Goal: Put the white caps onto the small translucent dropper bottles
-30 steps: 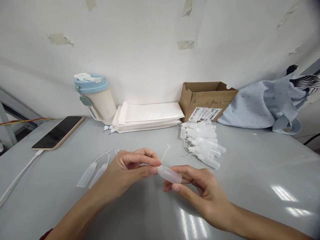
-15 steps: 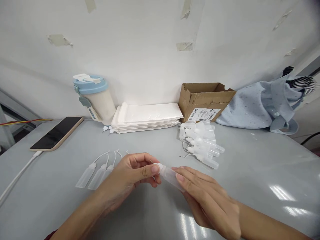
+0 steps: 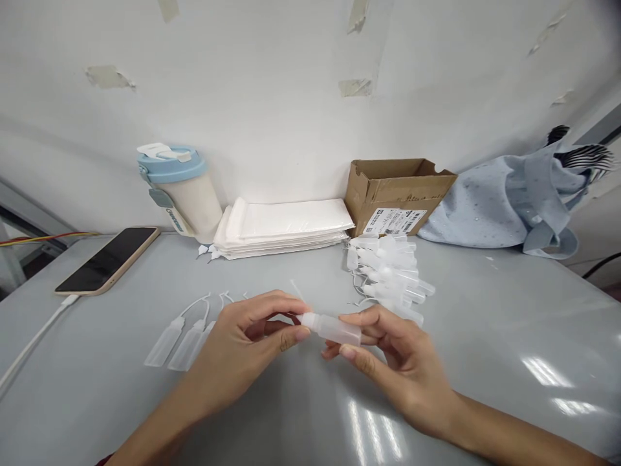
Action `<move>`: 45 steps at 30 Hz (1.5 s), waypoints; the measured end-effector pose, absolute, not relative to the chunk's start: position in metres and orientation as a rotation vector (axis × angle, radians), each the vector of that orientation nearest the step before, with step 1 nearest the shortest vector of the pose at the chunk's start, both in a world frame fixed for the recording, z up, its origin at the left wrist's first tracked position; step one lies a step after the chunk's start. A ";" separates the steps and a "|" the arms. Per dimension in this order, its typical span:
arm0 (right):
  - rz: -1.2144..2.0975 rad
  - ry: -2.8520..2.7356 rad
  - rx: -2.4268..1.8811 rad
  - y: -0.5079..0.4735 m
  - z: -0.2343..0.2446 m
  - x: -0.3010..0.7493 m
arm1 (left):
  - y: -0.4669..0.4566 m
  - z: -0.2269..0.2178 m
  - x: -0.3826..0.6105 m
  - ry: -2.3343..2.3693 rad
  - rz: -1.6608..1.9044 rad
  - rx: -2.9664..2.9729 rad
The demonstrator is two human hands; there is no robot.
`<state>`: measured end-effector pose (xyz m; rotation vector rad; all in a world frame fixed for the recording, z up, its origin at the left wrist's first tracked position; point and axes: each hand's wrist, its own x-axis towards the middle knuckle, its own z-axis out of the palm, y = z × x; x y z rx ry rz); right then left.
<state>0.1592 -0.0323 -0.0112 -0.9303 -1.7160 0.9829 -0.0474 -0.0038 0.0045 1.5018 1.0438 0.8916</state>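
Note:
A small translucent squeeze bottle (image 3: 338, 329) lies nearly level between my hands, its white cap end to the left. Thumb and fingers of my left hand (image 3: 255, 336) pinch that cap end. A thin clear strap sticks up behind the fingertips; the tip itself is partly hidden. My right hand (image 3: 405, 366) has its thumb and fingers around the bottle's body. Left of my left hand lie several similar bottles (image 3: 167, 342) with looped straps, partly covered by the hand. Beyond my right hand is a pile of more bottles (image 3: 391, 268).
A phone (image 3: 107, 261) with a white cable (image 3: 36, 343) rests at the left. Along the wall stand a blue-lidded cup (image 3: 189, 200), a stack of white envelopes (image 3: 291, 220), an open cardboard box (image 3: 398, 200) and a light blue bag (image 3: 485, 204). Two small white tips (image 3: 208, 250) lie by the envelopes.
My right hand has turned from lying flat along the bottle to holding it between thumb and fingers. The bottle is now closer to level, and its strap shows above my left fingers.

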 end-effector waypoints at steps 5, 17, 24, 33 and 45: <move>0.224 -1.949 -0.744 -0.031 -0.019 0.161 | -0.003 0.003 -0.049 0.967 0.799 1.248; 0.173 -1.917 -0.803 -0.033 -0.020 0.159 | -0.008 0.009 -0.045 1.014 0.796 1.400; 1.026 -1.661 -0.985 -0.032 -0.014 0.155 | -0.010 0.008 -0.043 1.100 0.870 1.482; 0.153 -1.982 -0.741 -0.030 -0.019 0.163 | -0.006 0.010 -0.043 0.948 0.702 1.269; 0.304 -1.902 -0.907 -0.037 -0.027 0.157 | -0.011 0.009 -0.040 1.124 0.692 1.586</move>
